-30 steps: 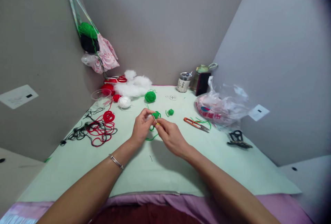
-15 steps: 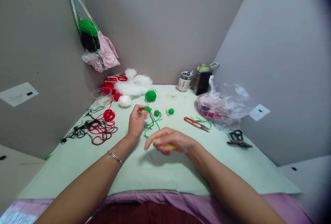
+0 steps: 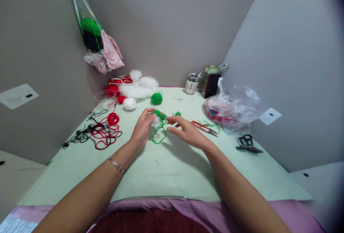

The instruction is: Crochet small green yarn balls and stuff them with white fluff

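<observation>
Between thumb and fingers, my left hand (image 3: 143, 125) grips a small green yarn piece (image 3: 157, 113), with a bit of white beside it. Green strands (image 3: 159, 134) hang below it in a loop. My right hand (image 3: 185, 129) is just to the right, fingers apart, its fingertips close to the strands; whether they touch the yarn is unclear. No yellow tool shows in it. A small green ball (image 3: 177, 114) lies behind my right hand, and a larger green yarn ball (image 3: 156, 98) sits farther back.
Orange-handled snips (image 3: 204, 128) lie right of my right hand, beside green scraps. A plastic bag (image 3: 231, 109) and black clip (image 3: 248, 144) are farther right. Tangled black and red yarn (image 3: 103, 132), a white ball (image 3: 129, 104) and white stuffing (image 3: 139, 86) are at the left.
My right hand has moved up and away from me, toward my left hand. The yellow tool it held is no longer visible. White now shows beside the green piece in my left hand.
</observation>
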A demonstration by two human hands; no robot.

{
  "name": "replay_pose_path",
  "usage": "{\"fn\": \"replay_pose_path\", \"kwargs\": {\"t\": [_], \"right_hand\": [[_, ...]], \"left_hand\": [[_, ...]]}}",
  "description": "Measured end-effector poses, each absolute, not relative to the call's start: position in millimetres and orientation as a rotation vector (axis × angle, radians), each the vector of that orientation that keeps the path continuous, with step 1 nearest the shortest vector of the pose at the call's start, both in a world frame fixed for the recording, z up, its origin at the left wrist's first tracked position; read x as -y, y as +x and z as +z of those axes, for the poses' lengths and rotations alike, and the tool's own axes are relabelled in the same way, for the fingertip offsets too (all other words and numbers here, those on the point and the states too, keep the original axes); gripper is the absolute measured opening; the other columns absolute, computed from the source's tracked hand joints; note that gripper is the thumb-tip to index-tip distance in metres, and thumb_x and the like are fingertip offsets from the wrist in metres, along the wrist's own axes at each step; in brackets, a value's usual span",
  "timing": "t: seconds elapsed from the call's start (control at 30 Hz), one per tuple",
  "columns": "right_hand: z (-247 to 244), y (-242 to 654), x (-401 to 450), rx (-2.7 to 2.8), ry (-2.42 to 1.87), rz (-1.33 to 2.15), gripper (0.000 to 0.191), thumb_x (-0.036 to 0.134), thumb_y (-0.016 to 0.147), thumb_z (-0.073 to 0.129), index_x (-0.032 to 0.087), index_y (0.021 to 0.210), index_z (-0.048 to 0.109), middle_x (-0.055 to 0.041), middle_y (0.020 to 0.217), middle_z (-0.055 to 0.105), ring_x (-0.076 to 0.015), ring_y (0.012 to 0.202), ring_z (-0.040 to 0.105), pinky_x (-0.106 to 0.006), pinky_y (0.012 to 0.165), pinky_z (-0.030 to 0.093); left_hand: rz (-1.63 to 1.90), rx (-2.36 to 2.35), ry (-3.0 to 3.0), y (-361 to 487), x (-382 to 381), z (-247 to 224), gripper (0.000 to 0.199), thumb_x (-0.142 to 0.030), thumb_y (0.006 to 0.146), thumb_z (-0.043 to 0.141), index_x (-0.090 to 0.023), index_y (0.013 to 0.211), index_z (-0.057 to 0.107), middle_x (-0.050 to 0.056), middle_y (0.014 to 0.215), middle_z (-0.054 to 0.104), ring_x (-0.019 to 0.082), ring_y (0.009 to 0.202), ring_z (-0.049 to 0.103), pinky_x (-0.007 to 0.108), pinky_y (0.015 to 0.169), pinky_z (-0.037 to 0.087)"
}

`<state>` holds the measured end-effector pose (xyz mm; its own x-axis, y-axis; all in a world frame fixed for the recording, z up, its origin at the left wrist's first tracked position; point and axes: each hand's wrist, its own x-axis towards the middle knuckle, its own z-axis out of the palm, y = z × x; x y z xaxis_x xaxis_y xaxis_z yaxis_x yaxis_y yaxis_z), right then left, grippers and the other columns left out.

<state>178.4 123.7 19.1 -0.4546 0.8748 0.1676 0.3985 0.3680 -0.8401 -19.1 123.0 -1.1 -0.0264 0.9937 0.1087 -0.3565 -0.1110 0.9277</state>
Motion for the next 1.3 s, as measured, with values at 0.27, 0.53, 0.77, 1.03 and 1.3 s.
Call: {"fn": "replay_pose_path", "kwargs": {"t": [0.27,0.53,0.77,1.03,1.3], "right_hand": [[7.8,156.2,-125.8,1.722,-0.996,1.046,0.035,0.047,0.094,0.061,0.020,0.071,0.064,-0.0017,0.078,0.065,-0.0178,0.079,0.058,-0.032,0.078,0.046],[24.9,160.0,-121.5,1.496,-0.958,1.148,0.026,0.047,0.089,0.056,0.023,0.083,0.054,-0.0044,0.096,0.070,-0.0110,0.056,0.052,-0.028,0.054,0.041],[18.4,161.7,-125.9,1.684,-1.039,1.134,0.021,0.040,0.084,0.067,0.019,0.079,0.064,0.0022,0.073,0.060,-0.0116,0.062,0.047,-0.027,0.058,0.035],[3.5,154.7,-131.2,1.770,-1.174,0.948,0.023,0.038,0.082,0.061,0.020,0.067,0.057,0.0048,0.060,0.045,-0.0129,0.061,0.039,-0.028,0.060,0.029],[9.3,156.7,-124.7,1.827,-1.222,0.777,0.019,0.032,0.083,0.058,0.021,0.068,0.054,0.0044,0.061,0.046,-0.0138,0.061,0.041,-0.028,0.062,0.029]], "left_hand": [[1.436,-0.895,0.994,-13.0,-118.9,-4.5,0.025,-0.032,0.083,0.073,-0.022,0.104,0.063,0.002,0.100,0.074,0.016,0.086,0.065,0.027,0.080,0.048],[1.352,-0.911,1.012,-8.1,-115.5,-7.5,0.021,-0.028,0.080,0.074,-0.019,0.099,0.071,0.000,0.088,0.068,0.013,0.074,0.058,0.024,0.068,0.044],[1.405,-0.915,1.074,-6.0,-116.5,-12.7,0.022,-0.030,0.083,0.074,-0.022,0.101,0.064,0.000,0.091,0.068,0.015,0.083,0.061,0.025,0.075,0.046],[1.407,-0.917,1.189,-6.4,-116.7,-15.5,0.021,-0.028,0.085,0.074,-0.021,0.101,0.063,0.000,0.091,0.065,0.014,0.080,0.059,0.026,0.074,0.045],[1.348,-0.846,1.253,-11.2,-120.3,-10.7,0.034,-0.036,0.077,0.082,-0.019,0.094,0.058,0.001,0.090,0.066,0.015,0.079,0.060,0.028,0.075,0.048]]}}
